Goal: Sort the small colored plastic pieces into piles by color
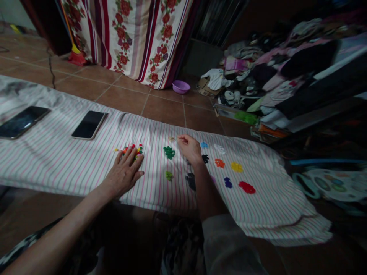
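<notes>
My left hand (125,170) lies flat with fingers spread on a small pile of mixed coloured pieces (139,149). My right hand (189,148) is closed, fingertips pinched, beside a few beige pieces (171,139); whatever it holds is too small to make out. Dark green pieces (169,152) and light green ones (169,175) lie between my hands. Right of my right wrist are separate groups: blue (204,145), white (220,149), black (205,158), orange (220,163), yellow (236,167), navy (228,182) and red (247,187). Dark grey pieces (190,181) are partly behind my forearm.
Two phones (90,125) (24,121) rest on the striped cloth (114,126) at the left. Beyond it stand a floral curtain (137,34), a purple basin (181,87) and a red broom (77,57). Heaped clothes (272,72) fill the right background.
</notes>
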### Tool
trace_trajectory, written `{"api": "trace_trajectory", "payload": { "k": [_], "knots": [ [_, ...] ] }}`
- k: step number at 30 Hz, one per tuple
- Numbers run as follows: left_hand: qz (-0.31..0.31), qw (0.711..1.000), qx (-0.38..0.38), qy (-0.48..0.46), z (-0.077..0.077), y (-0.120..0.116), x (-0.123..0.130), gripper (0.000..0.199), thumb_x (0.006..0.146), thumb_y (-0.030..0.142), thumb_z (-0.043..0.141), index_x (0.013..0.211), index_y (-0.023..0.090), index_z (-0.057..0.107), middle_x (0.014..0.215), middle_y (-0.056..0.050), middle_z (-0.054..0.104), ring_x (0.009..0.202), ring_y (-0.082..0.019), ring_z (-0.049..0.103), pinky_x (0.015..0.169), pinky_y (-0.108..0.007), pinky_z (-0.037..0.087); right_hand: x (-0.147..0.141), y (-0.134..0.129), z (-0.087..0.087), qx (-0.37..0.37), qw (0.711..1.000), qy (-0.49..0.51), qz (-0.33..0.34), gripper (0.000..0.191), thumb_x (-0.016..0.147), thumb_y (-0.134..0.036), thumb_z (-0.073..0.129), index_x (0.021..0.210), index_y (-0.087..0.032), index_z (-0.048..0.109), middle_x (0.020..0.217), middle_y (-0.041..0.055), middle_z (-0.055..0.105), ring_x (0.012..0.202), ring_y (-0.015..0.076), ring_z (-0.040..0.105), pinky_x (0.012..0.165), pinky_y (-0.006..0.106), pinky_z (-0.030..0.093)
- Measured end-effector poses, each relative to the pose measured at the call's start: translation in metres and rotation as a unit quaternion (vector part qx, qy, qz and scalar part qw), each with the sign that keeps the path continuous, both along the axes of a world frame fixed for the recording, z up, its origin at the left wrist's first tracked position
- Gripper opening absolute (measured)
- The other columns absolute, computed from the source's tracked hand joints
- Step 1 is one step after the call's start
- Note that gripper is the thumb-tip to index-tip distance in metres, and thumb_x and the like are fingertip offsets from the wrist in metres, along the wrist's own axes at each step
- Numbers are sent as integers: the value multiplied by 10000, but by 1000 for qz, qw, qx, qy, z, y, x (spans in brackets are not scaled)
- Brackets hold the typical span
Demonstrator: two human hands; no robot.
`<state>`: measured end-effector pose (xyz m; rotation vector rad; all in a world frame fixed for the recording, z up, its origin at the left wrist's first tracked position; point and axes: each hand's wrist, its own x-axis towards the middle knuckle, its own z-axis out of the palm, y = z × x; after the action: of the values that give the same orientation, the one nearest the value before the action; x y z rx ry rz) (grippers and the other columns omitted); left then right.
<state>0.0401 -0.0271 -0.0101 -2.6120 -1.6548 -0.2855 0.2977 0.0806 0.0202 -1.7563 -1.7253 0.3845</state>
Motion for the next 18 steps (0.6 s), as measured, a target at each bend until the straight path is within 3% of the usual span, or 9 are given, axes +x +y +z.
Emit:
{"api": "trace_trajectory", "payload": {
  "k": [11,18],
  "knots": [
    [-3,1000,6,0,-1,5,4,501,942,387,386,1368,131,450,1492,-232,370,1432,-349,228,1131,-603,214,-6,12,-16,-54,997,-47,-9,180,786,-212,559,869,-201,718,797,34,722,796,181,660,781,282,477],
    [0,1000,2,-11,-3,4,1,478,936,364,417,1353,135,463,1496,-220,372,1429,-337,240,1137,-607,207,-12,24,-25,-80,997,17,-18,205,740,-166,564,876,-176,717,834,45,736,812,169,673,776,263,500]
  ]
}}
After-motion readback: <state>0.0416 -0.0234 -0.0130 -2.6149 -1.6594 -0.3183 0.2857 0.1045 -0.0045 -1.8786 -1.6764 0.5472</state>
